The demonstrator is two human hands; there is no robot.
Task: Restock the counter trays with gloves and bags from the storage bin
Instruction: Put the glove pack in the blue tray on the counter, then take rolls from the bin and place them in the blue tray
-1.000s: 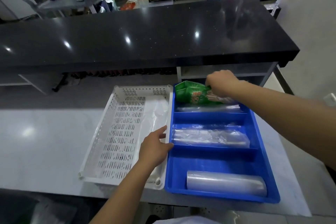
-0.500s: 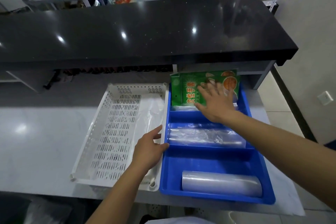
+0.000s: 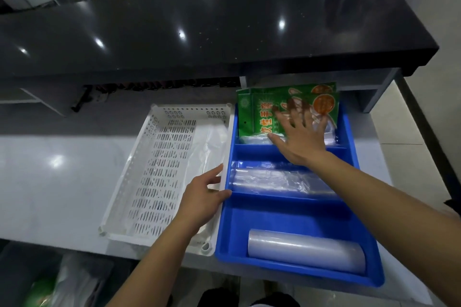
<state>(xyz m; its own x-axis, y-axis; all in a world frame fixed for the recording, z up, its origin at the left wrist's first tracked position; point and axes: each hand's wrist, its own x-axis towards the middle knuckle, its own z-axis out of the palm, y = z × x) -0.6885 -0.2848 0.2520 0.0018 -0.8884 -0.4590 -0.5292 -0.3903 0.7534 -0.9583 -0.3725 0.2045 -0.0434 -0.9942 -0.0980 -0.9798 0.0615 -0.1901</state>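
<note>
A blue divided tray (image 3: pixel 282 214) sits on the grey counter. A green glove packet (image 3: pixel 259 112) leans upright in its far compartment. My right hand (image 3: pixel 299 137) lies flat against the packet with fingers spread. The middle compartment holds clear plastic bags (image 3: pixel 274 180), and the near one a roll of clear bags (image 3: pixel 306 249). Left of it stands a white perforated tray (image 3: pixel 149 174) with a clear bag (image 3: pixel 212 147) along its right side. My left hand (image 3: pixel 202 199) rests on the white tray's right rim, thumb against the blue tray.
A black raised countertop (image 3: pixel 199 32) overhangs behind the trays. The grey counter (image 3: pixel 57 182) stretches left. Below the counter edge at lower left sits a bin with clear and green bags (image 3: pixel 62 284). A tiled floor runs along the right.
My right hand let go of the crumpled green packet and now presses it flat and upright with spread fingers. The left hand stayed on the white tray's rim. The view tilted down.
</note>
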